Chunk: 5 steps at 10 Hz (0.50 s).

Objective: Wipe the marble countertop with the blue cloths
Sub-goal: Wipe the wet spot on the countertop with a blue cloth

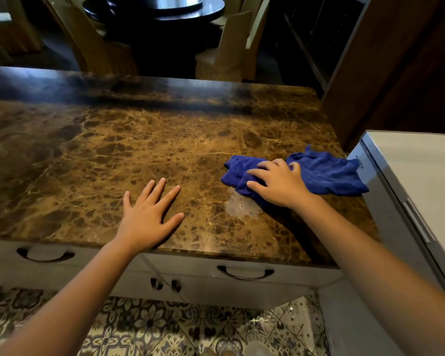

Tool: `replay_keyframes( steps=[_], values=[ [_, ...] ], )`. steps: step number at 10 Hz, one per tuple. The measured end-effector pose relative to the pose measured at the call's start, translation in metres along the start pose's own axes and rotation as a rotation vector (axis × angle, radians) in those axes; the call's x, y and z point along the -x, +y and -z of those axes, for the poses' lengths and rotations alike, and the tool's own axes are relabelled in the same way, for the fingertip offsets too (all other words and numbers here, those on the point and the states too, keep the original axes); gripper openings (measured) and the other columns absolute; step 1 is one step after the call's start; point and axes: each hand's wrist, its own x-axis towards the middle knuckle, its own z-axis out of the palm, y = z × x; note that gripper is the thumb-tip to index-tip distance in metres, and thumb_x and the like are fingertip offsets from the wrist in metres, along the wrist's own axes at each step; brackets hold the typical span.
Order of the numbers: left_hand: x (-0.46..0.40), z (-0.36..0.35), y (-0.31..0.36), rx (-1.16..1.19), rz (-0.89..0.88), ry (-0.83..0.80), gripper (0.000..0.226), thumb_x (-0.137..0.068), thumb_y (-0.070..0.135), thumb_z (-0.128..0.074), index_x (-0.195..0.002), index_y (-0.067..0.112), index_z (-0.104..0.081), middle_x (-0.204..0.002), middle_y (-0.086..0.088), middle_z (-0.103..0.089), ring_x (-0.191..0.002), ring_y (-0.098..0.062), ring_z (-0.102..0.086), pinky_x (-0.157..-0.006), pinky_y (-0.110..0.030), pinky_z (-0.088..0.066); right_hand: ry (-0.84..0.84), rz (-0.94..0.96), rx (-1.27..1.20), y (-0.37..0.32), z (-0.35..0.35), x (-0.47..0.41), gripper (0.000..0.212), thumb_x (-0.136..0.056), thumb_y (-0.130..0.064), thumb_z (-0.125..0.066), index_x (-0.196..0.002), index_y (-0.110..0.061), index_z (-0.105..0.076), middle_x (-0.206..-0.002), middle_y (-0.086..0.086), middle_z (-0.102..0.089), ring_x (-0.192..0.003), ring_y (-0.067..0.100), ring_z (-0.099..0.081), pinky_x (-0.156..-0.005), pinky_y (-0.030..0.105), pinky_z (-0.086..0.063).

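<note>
Hands: left point(149, 217) flat, right point(278, 186) pressing cloth point(326, 173).

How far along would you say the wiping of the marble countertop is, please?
Early, I'd judge. Done: nothing confirmable. In hand: the right hand presses the crumpled blue cloth onto the brown marble countertop beside a pale wet patch. Remaining: that patch and the surface beyond.
</note>
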Motion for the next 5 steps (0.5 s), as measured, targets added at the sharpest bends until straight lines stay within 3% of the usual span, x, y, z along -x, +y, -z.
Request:
replay_keyframes(
  steps=[1, 3, 5],
  values=[
    [0.000, 0.000, 0.000, -0.001, 0.001, -0.001, 0.071, -0.075, 0.074, -0.011, -0.141, 0.049, -0.007, -0.158, 0.005, -0.002, -0.144, -0.015, 0.005, -0.111, -0.060, 0.002, -0.180, 0.034, 0.050, 0.005, -0.008, -0.001, 0.056, -0.087, -0.065, -0.023, -0.139, -0.045, -0.014, -0.156, -0.003, -0.005, -0.140, 0.020, 0.001, -0.105, 0.062, 0.003],
    [-0.001, -0.001, 0.000, -0.014, -0.004, 0.000, 0.070, -0.076, 0.073, -0.010, -0.141, 0.049, -0.006, -0.158, 0.005, -0.001, -0.144, -0.015, 0.005, -0.111, -0.061, 0.002, -0.119, 0.249, 0.050, 0.013, 0.004, -0.018, 0.058, -0.087, -0.063, -0.026, -0.140, -0.043, -0.013, -0.156, -0.001, -0.001, -0.140, 0.019, 0.006, -0.109, 0.057, 0.003],
    [-0.001, -0.001, -0.001, -0.012, 0.001, 0.003, 0.070, -0.076, 0.073, -0.011, -0.141, 0.049, -0.006, -0.158, 0.005, -0.001, -0.144, -0.015, 0.005, -0.111, -0.061, 0.002, -0.056, 0.188, -0.065, -0.007, -0.025, -0.012, 0.059, -0.082, -0.072, -0.019, -0.137, -0.050, -0.015, -0.156, -0.002, -0.002, -0.140, 0.024, 0.006, -0.108, 0.060, 0.005]
  ],
)
